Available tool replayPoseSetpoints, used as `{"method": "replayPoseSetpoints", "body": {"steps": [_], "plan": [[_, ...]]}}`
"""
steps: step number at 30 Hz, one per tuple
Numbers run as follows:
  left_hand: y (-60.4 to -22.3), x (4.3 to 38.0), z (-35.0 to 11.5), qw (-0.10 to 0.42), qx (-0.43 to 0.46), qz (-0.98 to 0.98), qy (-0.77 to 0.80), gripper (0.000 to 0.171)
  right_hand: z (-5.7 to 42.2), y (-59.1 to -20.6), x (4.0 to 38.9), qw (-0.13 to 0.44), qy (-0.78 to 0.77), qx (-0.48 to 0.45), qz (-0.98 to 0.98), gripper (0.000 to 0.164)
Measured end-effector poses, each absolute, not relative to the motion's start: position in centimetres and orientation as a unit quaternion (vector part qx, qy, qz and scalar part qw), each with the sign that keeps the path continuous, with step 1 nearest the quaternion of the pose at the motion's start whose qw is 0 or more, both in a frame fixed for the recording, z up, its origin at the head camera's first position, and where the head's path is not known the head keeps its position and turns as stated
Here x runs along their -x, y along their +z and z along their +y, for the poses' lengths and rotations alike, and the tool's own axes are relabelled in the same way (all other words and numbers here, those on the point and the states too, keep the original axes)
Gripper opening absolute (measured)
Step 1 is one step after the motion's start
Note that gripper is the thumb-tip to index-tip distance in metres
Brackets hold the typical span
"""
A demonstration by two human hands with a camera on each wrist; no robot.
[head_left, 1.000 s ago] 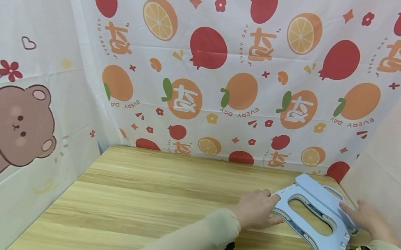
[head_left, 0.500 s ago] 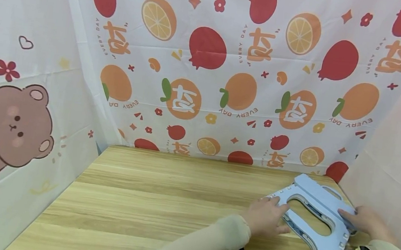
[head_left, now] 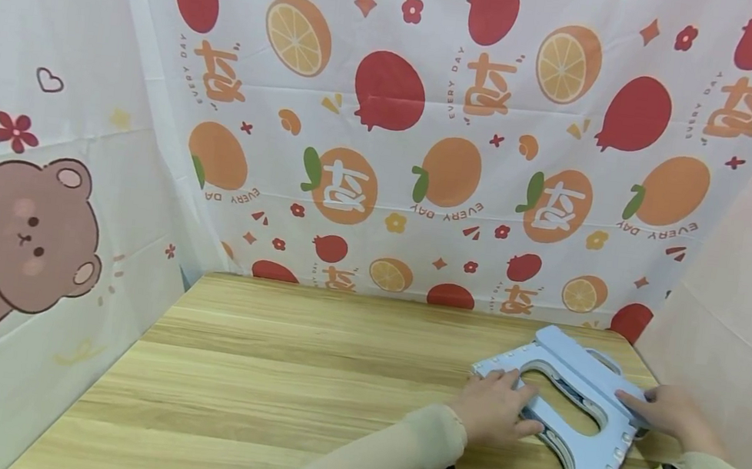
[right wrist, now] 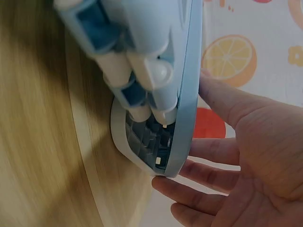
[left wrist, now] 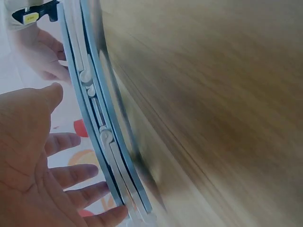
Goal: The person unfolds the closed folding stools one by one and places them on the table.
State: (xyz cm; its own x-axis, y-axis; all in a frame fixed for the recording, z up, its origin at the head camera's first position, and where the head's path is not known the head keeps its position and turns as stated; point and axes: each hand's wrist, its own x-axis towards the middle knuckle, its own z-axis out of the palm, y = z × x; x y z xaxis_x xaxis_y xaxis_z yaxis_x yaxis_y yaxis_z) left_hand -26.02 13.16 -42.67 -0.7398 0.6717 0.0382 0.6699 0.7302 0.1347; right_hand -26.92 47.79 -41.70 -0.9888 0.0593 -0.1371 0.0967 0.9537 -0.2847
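A folded light blue step stool (head_left: 586,436) lies flat at the table's right side, with an oval opening through its middle. My left hand (head_left: 494,409) is at its left edge, fingers spread and fairly straight over the top face. In the left wrist view, the left palm (left wrist: 23,156) faces the stool's side, where white hinge joints show. My right hand (head_left: 672,415) is at the stool's right end, thumb on the top face. In the right wrist view, the right-hand fingers (right wrist: 203,196) reach across the panel's edge, nearly straight; some fingertips are hidden behind it.
The wood-grain table (head_left: 274,393) extends to the left. A fruit-print curtain (head_left: 381,189) hangs behind it. A pale curtain (head_left: 751,308) stands close to the right hand, and one with a bear print (head_left: 41,235) hangs at the left.
The stool has slid a little to the left along the table, and my right hand has moved left with it. My left hand shifted right first, then stayed nearly still at the edge.
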Motion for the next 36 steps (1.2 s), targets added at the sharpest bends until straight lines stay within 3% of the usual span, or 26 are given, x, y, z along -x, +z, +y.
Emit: {"method": "replayPoseSetpoints", "body": {"steps": [19, 28, 36], "plan": [[-43.9, 28.5, 8.6, -0.014, -0.327, 0.940, 0.094, 0.058, 42.9, -41.2, 26.7, 0.010, -0.132, -0.011, 0.991, 0.080], [-44.0, 29.7, 6.2, -0.030, -0.314, 0.944, 0.099, 0.060, 40.3, -41.0, 26.5, 0.021, -0.162, 0.001, 0.987, 0.082], [-43.5, 30.5, 3.6, -0.002, -0.316, 0.940, 0.130, 0.055, 38.3, -41.1, 26.5, 0.018, -0.157, 0.012, 0.987, 0.082]]}}
